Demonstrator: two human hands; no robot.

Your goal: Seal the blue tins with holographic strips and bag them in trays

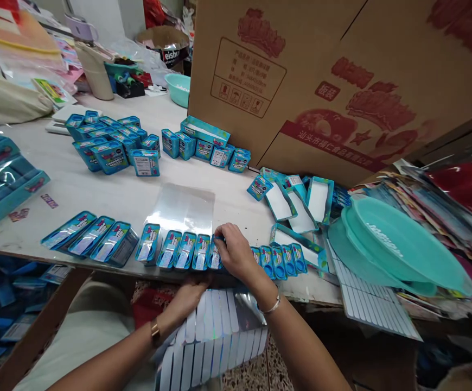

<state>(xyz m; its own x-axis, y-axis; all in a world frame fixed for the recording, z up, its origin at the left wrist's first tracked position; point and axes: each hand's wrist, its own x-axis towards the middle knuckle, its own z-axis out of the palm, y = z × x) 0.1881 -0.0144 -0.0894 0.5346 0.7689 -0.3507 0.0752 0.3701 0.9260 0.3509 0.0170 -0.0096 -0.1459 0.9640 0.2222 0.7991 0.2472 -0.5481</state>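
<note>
My right hand (236,252) is bent over a row of small blue candy boxes, its thumb and fingers closed at the top of one box (215,259). Shiny label strips lie on the boxes to its left, such as this candy box (185,251); the boxes to its right (279,262) show round blue marks instead. Just below the table edge, my left hand (193,296) is beside the top of a sheet of silvery sticker strips (215,336) draped over my lap. The left fingertips are hidden under the row. A clear plastic sheet (183,206) lies behind the boxes.
More candy boxes (112,155) cluster at the back left. Open blue trays (280,201) lie at right, beside stacked turquoise basins (407,244) on a white rack (370,298). A large carton (321,87) stands behind. A filled blue display box (4,174) is far left.
</note>
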